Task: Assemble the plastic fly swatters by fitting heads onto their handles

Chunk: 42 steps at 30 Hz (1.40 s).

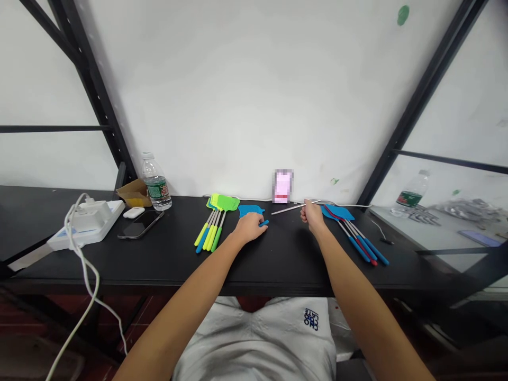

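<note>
My left hand [249,227] is closed around a short blue piece that looks like a fly swatter handle [263,223], its end sticking out toward the right. Just behind those fingers lies a blue fly swatter head [250,209], partly covered by the hand. My right hand [313,216] is a fist around a thin metal rod [289,208], which points left and slightly down. To the left rests a bunch of green, yellow and blue fly swatters [214,233]. Beside my right hand, several blue and red fly swatters [359,241] lie with handles toward me.
A phone-like upright object [282,186], blurred, leans at the wall. Leftward on the black table [297,264] are a water bottle [156,182], cardboard box [135,193], black phone [141,225], white earphone case [134,212] and power strip [85,225] with cables. Black metal posts [413,106] frame both sides.
</note>
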{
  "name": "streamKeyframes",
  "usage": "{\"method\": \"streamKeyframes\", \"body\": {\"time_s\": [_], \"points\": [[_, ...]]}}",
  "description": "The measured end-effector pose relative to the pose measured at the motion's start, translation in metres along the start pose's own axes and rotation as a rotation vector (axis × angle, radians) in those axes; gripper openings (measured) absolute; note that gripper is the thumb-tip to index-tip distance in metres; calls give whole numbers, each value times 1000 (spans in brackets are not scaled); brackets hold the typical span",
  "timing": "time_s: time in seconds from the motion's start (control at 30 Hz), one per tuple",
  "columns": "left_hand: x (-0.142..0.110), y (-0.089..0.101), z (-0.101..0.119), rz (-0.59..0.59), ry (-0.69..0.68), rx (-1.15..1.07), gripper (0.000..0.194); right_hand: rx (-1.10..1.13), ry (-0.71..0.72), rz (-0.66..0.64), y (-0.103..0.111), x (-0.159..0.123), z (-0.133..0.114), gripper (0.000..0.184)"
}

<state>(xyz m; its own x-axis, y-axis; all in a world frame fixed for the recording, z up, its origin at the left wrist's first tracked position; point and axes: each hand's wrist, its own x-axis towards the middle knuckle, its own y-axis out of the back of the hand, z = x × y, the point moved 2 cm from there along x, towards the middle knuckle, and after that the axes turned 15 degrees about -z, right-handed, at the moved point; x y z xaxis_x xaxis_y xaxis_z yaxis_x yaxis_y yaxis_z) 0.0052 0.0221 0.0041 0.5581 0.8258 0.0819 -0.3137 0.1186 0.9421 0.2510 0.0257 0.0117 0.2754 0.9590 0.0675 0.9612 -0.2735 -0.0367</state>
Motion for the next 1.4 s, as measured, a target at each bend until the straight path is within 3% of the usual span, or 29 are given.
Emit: {"method": "streamKeyframes", "body": {"time_s": [0.17, 0.33, 0.6, 0.93, 1.4], "points": [[1, -2, -2, -6, -19, -1, 19, -5, 0, 5, 0, 0, 0, 33], [0, 4, 0, 112, -59, 1, 23, -30, -9, -12, -2, -2, -1, 32], [-3, 11, 7, 195, -60, -29, 24, -34, -20, -6, -1, 0, 1, 33], [1, 10, 1, 346, 22, -141, 23, -25, -60, -5, 0, 1, 2, 31], [1, 8, 1, 357, -11, -142, 19, -70, -57, -5, 0, 1, 6, 31]]}}
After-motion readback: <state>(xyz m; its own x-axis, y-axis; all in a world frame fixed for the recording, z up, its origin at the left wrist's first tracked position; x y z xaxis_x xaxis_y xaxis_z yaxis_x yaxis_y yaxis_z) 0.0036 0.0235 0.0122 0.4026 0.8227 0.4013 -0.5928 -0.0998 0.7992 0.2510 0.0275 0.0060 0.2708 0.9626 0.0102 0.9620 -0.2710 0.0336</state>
